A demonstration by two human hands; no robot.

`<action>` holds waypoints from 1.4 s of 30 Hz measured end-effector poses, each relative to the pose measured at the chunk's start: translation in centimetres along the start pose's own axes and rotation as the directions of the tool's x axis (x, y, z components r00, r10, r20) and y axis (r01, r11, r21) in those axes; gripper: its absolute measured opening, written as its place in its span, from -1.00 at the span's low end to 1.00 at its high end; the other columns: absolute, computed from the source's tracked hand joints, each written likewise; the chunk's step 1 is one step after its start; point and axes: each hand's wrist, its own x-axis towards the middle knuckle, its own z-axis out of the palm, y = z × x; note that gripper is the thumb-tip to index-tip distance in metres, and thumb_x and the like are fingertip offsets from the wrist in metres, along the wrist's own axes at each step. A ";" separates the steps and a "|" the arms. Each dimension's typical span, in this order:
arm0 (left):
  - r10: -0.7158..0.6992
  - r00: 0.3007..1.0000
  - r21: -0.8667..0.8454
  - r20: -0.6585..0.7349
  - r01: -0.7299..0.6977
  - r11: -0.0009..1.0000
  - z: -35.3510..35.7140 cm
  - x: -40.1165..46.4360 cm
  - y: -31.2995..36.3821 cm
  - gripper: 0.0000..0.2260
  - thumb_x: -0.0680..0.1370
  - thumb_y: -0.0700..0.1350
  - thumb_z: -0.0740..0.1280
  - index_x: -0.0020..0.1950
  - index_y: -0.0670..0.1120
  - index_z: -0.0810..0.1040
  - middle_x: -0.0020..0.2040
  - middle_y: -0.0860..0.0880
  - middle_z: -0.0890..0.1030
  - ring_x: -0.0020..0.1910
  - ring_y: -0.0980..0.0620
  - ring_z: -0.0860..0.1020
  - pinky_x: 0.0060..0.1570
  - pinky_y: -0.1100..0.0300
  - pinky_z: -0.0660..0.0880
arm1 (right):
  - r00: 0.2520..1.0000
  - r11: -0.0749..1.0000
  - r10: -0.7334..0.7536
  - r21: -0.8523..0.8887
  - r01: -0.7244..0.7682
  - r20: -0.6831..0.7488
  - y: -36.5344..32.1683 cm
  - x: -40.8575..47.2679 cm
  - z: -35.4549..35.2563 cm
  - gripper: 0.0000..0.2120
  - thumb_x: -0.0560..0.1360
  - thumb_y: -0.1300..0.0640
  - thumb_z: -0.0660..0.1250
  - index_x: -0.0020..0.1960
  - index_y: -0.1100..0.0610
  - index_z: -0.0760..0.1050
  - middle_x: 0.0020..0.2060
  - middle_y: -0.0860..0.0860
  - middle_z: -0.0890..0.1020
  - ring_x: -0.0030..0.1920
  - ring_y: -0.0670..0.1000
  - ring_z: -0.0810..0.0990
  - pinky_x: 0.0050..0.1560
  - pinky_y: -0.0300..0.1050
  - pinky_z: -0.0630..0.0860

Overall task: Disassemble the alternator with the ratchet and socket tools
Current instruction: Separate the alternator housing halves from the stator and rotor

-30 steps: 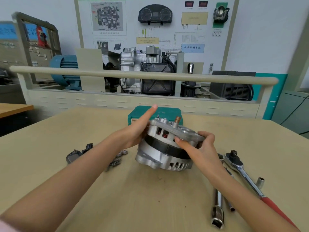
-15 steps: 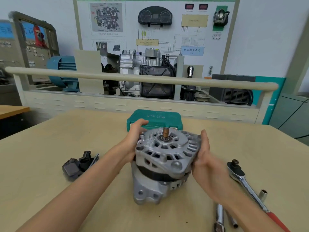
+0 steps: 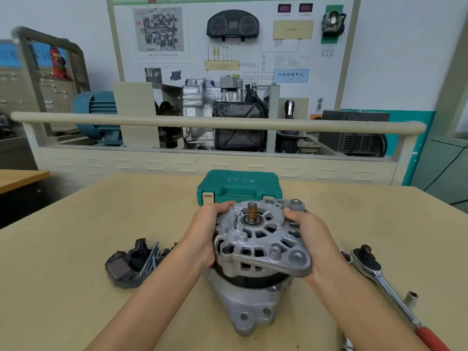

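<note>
The silver alternator (image 3: 255,252) stands on the table in the middle, shaft end facing me, with a rusty shaft (image 3: 252,211) sticking out of its front housing. My left hand (image 3: 202,234) grips the housing's left edge and my right hand (image 3: 311,239) grips its right edge, fingers curled over the rim. The ratchet (image 3: 379,277) with a red handle lies on the table to the right. A loose socket (image 3: 411,297) stands beside it.
A closed green tool case (image 3: 240,186) sits just behind the alternator. To the left lie a removed black part (image 3: 124,267) and several long bolts (image 3: 149,259). A training bench with a rail (image 3: 217,122) stands beyond the table's far edge.
The alternator was tipped up from lying on its side so that its shaft end faces me, and drawn closer. Both hands moved onto the front housing's edges.
</note>
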 end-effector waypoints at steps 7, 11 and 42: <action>0.089 0.996 0.016 -0.004 -0.089 0.996 0.3 -0.5 1.2 -0.71 0.48 -0.22 0.15 0.06 -0.07 0.61 -0.06 -0.15 0.68 -0.09 -0.17 0.65 -0.09 -0.01 0.57 | 0.999 0.995 -0.002 -0.098 0.006 0.039 -2.1 0.3 0.4 -0.87 0.46 0.24 0.30 -0.01 0.21 0.56 -0.24 0.19 0.67 -0.26 0.20 0.63 -0.20 0.06 0.58; 0.110 0.994 0.134 -0.013 -0.107 0.985 0.6 -0.7 2.2 -0.73 0.43 -0.17 0.21 0.02 0.00 0.63 0.05 -0.14 0.63 -0.03 -0.16 0.62 -0.06 0.01 0.54 | 0.993 0.994 0.104 0.004 -0.105 0.053 -2.5 0.6 0.4 -0.86 0.49 0.26 0.23 -0.02 0.25 0.53 -0.24 0.18 0.65 -0.31 0.15 0.62 -0.39 -0.04 0.59; 0.671 0.643 0.679 0.369 -0.680 0.279 -2.2 0.4 -2.6 -0.70 0.35 0.37 0.17 -0.02 0.26 0.35 -0.02 0.11 0.42 0.03 0.25 0.39 0.00 0.38 0.32 | 0.889 0.740 -0.207 -0.530 0.415 0.408 0.6 -1.6 -0.9 -0.09 0.24 -0.37 0.26 0.41 -0.20 -0.16 0.20 -0.26 0.42 0.18 -0.25 0.45 0.17 -0.35 0.37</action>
